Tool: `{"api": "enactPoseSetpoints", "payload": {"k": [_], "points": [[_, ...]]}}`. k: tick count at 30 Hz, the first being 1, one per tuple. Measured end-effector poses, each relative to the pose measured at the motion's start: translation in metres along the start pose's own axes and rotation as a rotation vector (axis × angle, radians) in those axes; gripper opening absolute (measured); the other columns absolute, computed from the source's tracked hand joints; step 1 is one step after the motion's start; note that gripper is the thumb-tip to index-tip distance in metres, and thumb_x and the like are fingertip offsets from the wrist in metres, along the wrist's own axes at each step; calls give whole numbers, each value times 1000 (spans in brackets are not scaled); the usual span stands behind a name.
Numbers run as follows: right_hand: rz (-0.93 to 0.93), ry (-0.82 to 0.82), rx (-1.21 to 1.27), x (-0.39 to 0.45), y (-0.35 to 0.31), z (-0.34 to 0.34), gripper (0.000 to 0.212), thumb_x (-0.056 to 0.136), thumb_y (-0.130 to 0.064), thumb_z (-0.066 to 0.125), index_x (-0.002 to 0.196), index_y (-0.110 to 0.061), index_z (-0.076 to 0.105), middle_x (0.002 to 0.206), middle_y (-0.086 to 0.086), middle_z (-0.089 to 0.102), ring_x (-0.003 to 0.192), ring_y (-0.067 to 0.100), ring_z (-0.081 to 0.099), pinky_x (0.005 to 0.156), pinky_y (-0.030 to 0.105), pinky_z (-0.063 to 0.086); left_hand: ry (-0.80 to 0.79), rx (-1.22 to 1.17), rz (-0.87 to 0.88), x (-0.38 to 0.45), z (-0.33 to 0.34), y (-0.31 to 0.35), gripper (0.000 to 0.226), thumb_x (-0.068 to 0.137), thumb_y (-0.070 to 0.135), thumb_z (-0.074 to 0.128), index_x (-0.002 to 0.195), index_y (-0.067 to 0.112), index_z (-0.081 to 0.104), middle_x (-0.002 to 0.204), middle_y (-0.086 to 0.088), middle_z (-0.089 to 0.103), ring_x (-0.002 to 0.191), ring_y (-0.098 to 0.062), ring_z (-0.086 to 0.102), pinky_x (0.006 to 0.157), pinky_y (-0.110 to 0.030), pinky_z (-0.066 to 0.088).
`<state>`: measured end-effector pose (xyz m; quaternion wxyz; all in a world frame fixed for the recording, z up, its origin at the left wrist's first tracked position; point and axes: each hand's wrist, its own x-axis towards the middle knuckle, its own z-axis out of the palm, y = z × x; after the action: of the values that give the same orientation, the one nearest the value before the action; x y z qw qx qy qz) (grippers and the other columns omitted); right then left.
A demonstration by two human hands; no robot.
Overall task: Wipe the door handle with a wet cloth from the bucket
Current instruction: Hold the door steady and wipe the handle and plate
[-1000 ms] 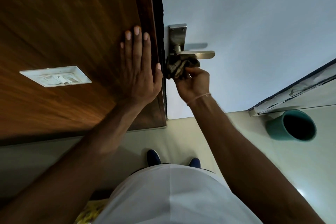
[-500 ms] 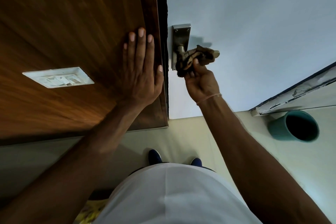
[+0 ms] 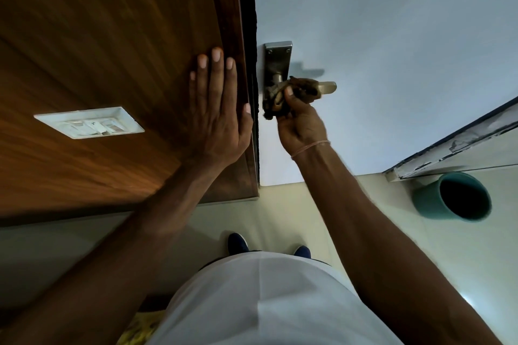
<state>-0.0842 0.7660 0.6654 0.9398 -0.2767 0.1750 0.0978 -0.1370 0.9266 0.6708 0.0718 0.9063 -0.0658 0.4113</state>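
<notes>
1. The white door (image 3: 392, 22) fills the far right, and the brown wooden wall (image 3: 98, 50) fills the left.
2. The green bucket (image 3: 429, 199) stands on the floor at the right, well apart from the hands.
3. The left hand (image 3: 215, 112) lies flat and open on the wood, holding nothing.
4. The right hand (image 3: 301, 126) is the one at the door handle (image 3: 328, 87). Its fingers (image 3: 289, 92) are closed on the brown cloth (image 3: 304, 88).
5. The handle's long bar points right. The cloth wraps its middle, so only the bare tip lies to the right of the fingers.
</notes>
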Motion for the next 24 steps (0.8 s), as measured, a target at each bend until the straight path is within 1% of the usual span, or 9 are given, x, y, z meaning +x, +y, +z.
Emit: {"api": "enactPoseSetpoints", "payload": {"k": [3,5,7,9,11,13,17,22,24], "points": [[57,19,35,-5,14,13,31,104,12,56,130,-4,62,111,15,71,97,26,74,72,33,68,2,2,-10,0,2,1,79,107,29,60,169,0,20,172,-30,31,161,-47,26,136,-57,21],[59,33,29,-4,12,12,35,103,13,57,133,-4,61,116,16,70,99,27,73,67,32,68,12,-7,-16,0,4,2,81,106,29,61,169,1,19,171,-30,32,161,-47,25,136,-56,20],[44,37,3,-1,6,6,36,102,14,57,134,-3,61,125,19,68,103,29,73,74,34,68,17,-13,-9,0,5,1,84,106,28,62,170,3,15,171,-30,32,161,-46,25,136,-56,19],[42,21,-19,5,1,-2,34,103,13,57,133,-3,61,130,22,65,112,33,70,96,40,64,18,-15,-3,-1,5,0,85,105,28,62,171,3,14,171,-30,32,161,-46,25,136,-56,20],[23,-10,-42,11,-7,-11,26,104,11,55,122,-5,65,119,20,69,108,33,70,104,43,56,15,-21,-2,-1,5,0,85,105,27,62,170,3,14,172,-29,32,161,-46,26,136,-57,21],[6,-22,-73,15,-17,-21,24,106,9,52,111,-8,67,101,13,72,92,26,72,93,38,58,12,-27,1,0,4,0,85,105,27,62,170,4,14,172,-29,31,161,-47,26,136,-58,22],[-44,-73,-119,18,-31,-37,27,108,9,48,105,-10,66,81,5,73,71,19,70,78,32,60,0,-19,11,0,2,-1,84,106,27,60,170,4,12,172,-29,30,162,-46,25,137,-57,20],[-126,-104,-154,21,-44,-49,31,106,10,49,102,-11,71,79,11,67,77,31,64,79,43,58,-18,3,21,-1,-3,-2,83,106,27,60,170,5,12,174,-26,27,163,-45,23,137,-56,20],[-141,-80,-187,21,-51,-53,20,100,8,58,102,-7,71,83,13,67,81,33,64,82,45,57,-13,6,11,0,-3,0,84,105,26,62,170,4,14,174,-27,28,163,-45,24,136,-57,21]]}}
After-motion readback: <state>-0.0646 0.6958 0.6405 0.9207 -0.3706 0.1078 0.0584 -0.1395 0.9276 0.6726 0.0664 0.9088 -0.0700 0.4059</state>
